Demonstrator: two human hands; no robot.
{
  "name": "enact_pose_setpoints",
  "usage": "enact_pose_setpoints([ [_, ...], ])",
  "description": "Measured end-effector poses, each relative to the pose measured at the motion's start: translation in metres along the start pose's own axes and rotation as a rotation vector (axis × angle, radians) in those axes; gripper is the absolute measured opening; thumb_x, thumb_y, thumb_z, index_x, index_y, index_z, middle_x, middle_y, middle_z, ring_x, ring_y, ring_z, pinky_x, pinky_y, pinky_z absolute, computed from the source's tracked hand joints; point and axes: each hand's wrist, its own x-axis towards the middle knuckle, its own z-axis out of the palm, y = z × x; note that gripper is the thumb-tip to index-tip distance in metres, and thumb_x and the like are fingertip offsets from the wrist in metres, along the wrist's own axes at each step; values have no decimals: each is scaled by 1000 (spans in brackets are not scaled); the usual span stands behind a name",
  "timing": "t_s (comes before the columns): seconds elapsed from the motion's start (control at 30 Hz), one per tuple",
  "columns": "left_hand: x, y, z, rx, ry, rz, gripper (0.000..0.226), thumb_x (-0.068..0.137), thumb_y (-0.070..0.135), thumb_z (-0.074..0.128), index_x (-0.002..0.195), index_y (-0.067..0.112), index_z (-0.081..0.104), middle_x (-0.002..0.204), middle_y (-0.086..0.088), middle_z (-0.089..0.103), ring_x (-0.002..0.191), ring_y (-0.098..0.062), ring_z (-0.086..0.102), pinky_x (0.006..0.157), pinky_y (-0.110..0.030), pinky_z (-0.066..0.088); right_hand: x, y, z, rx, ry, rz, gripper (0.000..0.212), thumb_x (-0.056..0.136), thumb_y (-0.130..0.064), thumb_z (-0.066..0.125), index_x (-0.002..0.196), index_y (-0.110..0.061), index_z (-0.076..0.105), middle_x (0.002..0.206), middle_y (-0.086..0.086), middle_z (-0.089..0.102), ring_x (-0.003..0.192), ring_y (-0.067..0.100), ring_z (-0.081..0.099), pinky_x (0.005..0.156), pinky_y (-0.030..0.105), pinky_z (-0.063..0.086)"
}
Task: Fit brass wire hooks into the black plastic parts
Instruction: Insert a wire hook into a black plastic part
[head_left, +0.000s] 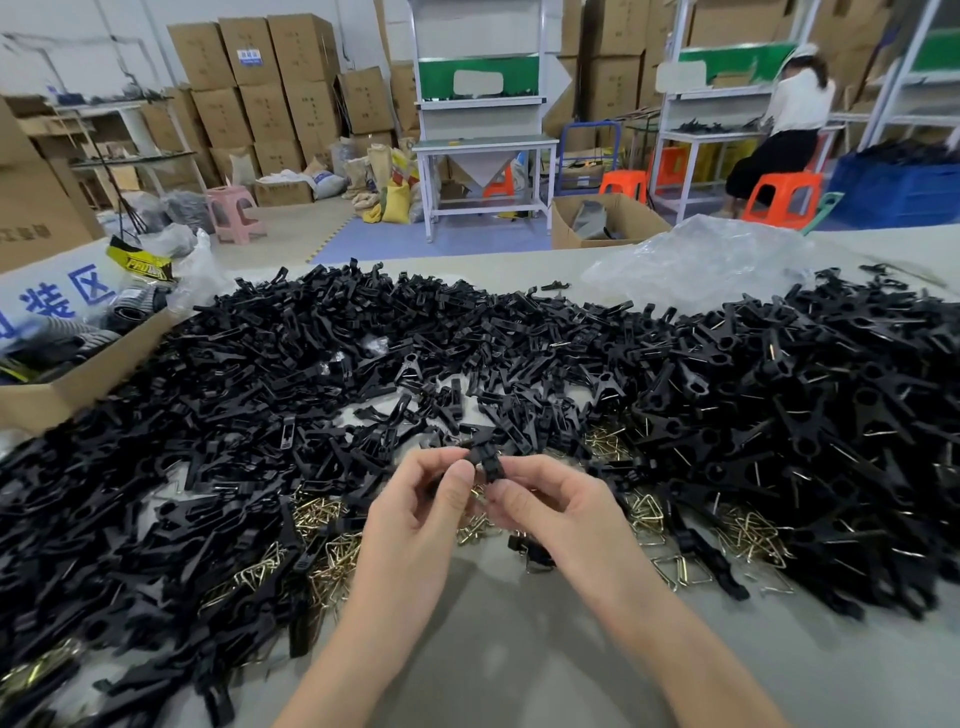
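Above the near middle of the grey tabletop (519, 649), our left hand (415, 499) and right hand (550, 504) meet with fingers curled, both pinching one small black plastic clip part (485, 460); whether a hook sits in it we cannot tell. Loose triangular brass wire hooks (322, 519) lie just beneath, ringed by a heap of black plastic parts (260, 389) reaching toward the far edge. An open cardboard box (78, 379) stands at the left edge.

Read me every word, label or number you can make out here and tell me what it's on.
"装区": blue characters on the white sheet at far left, cut off by the frame edge.
"PRO": yellow-and-black label, rest blurred.
Print on the left brown carton: blurred.
Blue sticker on the stacked cartons: too small.
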Motion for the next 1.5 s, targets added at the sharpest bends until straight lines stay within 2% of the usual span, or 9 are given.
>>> enact_pose_setpoints([
  [0.17,4,0,-2,-155,33,-118,29,83,48,61,96,26,76,78,1,67,69,-11,61,67,-22,54,1,2,-2,28,2,21,17,81,-27,83,80,-39,72,92,0,78,90,17,73,85,25,57],
  [0.27,4,-1,-1,-208,9,-154,33,87,38,58,106,18,76,90,-3,74,73,-13,64,66,-24,54,1,1,-1,58,-29,33,25,78,-24,84,90,-40,69,88,-6,74,90,17,73,81,22,55],
  [0.37,3,0,0,-147,-24,-127,36,89,34,56,114,14,72,95,-10,77,78,-15,70,68,-23,56,2,4,-1,26,-69,25,45,80,-25,83,113,-51,67,88,-6,68,100,25,73,97,35,55],
  [0.63,0,5,1,-65,-25,-61,17,95,20,59,108,15,70,92,-2,78,79,-8,73,66,-15,55,2,4,1,-35,-79,-18,40,85,-22,79,111,-52,70,80,-8,65,90,19,74,95,58,53],
  [0.73,-1,6,2,-53,-25,-45,21,89,28,62,105,18,71,91,0,78,80,-8,74,67,-15,54,2,1,1,-27,-100,-28,39,85,-22,78,109,-51,72,79,-4,64,88,19,74,93,44,58],
  [0.9,-4,3,-2,104,-28,-20,12,93,34,61,99,37,71,88,6,76,81,-11,72,72,-24,56,-2,-2,0,-96,-126,-46,44,86,-20,77,100,-62,71,71,-12,62,69,-1,61,66,10,48],
  [1.2,-11,6,2,264,-93,5,16,98,36,57,108,44,66,93,18,73,75,-7,66,70,-31,54,-3,6,-3,-298,-11,-136,27,101,-29,60,115,-48,71,85,-14,71,72,2,63,76,24,56],
  [1.33,-9,5,1,289,-107,37,26,100,22,56,114,42,66,102,18,69,85,-3,66,72,-15,49,-2,8,-5,-266,-66,-100,43,100,-30,62,135,-55,55,85,-16,69,83,9,71,90,33,58],
  [1.5,-5,3,-2,163,-77,-74,46,100,3,51,129,38,60,113,23,71,103,1,67,87,-14,50,0,4,-6,-238,20,-121,33,96,-16,68,106,-47,66,90,-7,76,84,11,74,90,41,59],
])
